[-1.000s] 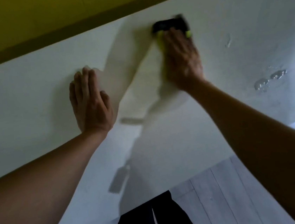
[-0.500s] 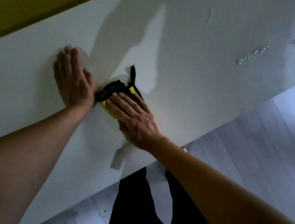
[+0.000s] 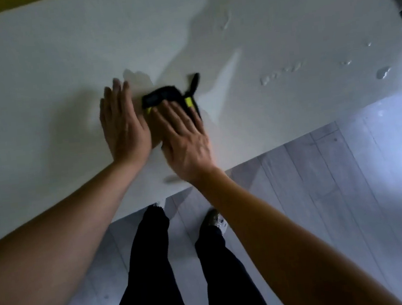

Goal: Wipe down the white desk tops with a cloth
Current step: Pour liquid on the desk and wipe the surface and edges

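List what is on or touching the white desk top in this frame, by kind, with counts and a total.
Hands: 2, the left hand flat on the desk top, the right hand pressing the cloth
Cloths: 1, the black and yellow cloth
Patches of water drops: 1, the water drops to the right
Total: 4

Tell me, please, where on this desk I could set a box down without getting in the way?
The white desk is bare left of the left hand. It is crowded where the right hand presses the cloth; water droplets lie to the right.

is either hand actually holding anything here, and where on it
Neither grips anything. The right hand presses flat on the near part of the black and yellow cloth; the left hand lies flat on the desk.
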The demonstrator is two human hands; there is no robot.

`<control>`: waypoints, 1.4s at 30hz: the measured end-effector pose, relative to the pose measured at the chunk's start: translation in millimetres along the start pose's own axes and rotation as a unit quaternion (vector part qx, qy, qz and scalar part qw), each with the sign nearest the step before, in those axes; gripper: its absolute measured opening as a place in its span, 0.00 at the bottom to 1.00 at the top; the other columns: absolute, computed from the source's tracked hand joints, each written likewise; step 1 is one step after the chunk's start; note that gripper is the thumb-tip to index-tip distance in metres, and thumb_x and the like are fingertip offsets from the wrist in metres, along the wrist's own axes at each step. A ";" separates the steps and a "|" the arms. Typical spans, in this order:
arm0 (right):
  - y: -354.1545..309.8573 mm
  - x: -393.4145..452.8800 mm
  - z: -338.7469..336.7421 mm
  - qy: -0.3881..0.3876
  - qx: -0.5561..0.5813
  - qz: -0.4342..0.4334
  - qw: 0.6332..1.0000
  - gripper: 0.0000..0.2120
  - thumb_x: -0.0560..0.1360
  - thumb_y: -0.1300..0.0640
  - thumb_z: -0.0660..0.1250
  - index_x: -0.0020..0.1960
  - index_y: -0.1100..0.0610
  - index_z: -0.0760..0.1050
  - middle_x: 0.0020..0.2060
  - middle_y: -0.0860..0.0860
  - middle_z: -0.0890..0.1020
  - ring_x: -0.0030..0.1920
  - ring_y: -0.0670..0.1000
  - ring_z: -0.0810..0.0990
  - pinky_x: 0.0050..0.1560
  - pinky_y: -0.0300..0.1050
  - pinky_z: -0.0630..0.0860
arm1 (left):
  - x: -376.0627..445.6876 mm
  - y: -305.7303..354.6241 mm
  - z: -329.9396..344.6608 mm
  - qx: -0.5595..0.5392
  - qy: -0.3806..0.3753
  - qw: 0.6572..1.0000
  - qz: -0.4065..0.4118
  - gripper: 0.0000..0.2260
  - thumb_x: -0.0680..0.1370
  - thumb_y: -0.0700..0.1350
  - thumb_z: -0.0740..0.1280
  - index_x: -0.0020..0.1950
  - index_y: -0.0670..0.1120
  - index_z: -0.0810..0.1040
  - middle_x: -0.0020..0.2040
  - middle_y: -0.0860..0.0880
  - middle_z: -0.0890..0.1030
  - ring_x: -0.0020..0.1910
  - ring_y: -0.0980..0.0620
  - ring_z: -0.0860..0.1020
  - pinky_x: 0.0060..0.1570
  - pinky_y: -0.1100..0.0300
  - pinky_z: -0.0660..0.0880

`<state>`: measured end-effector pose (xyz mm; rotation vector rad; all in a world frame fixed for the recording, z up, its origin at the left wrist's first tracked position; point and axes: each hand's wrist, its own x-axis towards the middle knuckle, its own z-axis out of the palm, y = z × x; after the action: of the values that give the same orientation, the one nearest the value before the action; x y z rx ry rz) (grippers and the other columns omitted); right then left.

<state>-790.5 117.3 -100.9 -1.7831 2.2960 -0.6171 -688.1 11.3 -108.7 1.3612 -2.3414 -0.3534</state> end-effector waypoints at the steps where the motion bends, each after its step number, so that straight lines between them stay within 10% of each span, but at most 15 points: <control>1: 12.4 -10.8 -4.2 -0.007 0.007 -0.045 0.999 0.27 0.81 0.52 0.57 0.79 0.53 0.63 0.79 0.53 0.64 0.81 0.53 0.57 0.80 0.59 0.52 | 4.4 9.1 4.5 -0.002 0.006 1.000 -0.008 0.27 0.80 0.38 0.52 0.80 0.39 0.66 0.81 0.38 0.65 0.81 0.36 0.62 0.81 0.46 0.55; 5: 97.4 -34.1 -45.7 0.035 -0.005 -0.068 0.997 0.28 0.76 0.60 0.65 0.76 0.55 0.69 0.76 0.55 0.69 0.78 0.54 0.64 0.79 0.58 0.58 | -0.7 37.1 29.9 0.025 -0.019 0.998 0.053 0.25 0.81 0.40 0.56 0.79 0.39 0.68 0.80 0.37 0.67 0.79 0.36 0.65 0.79 0.46 0.58; 14: 209.1 -53.7 -96.6 0.126 -0.091 0.303 0.940 0.30 0.81 0.48 0.47 0.82 0.52 0.55 0.81 0.52 0.58 0.81 0.52 0.54 0.79 0.58 0.53 | -4.0 43.0 40.7 0.065 -0.035 0.996 0.057 0.26 0.83 0.44 0.57 0.82 0.41 0.62 0.83 0.40 0.61 0.82 0.39 0.58 0.82 0.47 0.50; 24: 97.8 -63.9 -40.1 -0.009 0.016 -0.095 0.995 0.27 0.80 0.54 0.61 0.79 0.54 0.65 0.78 0.54 0.64 0.80 0.53 0.58 0.78 0.60 0.57 | -5.1 40.7 41.3 0.066 -0.014 0.996 0.066 0.26 0.82 0.42 0.55 0.81 0.42 0.66 0.81 0.40 0.65 0.81 0.39 0.62 0.81 0.46 0.56; 34: 238.5 -37.1 -101.9 0.104 -0.084 0.269 0.954 0.30 0.81 0.48 0.46 0.82 0.52 0.53 0.81 0.52 0.56 0.81 0.52 0.52 0.80 0.57 0.50 | -4.2 44.0 40.9 0.070 -0.018 0.995 0.069 0.25 0.83 0.44 0.55 0.81 0.41 0.64 0.81 0.39 0.64 0.81 0.39 0.62 0.81 0.45 0.55; 42: 72.4 -19.6 -27.9 0.000 0.028 -0.046 0.999 0.26 0.81 0.54 0.58 0.79 0.51 0.63 0.79 0.52 0.63 0.81 0.52 0.56 0.80 0.58 0.52 | -3.5 44.1 41.7 0.054 -0.003 0.997 0.056 0.23 0.84 0.44 0.54 0.79 0.41 0.69 0.80 0.40 0.68 0.80 0.39 0.64 0.81 0.45 0.58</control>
<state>-859.8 156.5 -108.4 -1.8714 2.1829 -0.6894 -739.9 36.6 -128.2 1.2719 -2.4598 -0.2006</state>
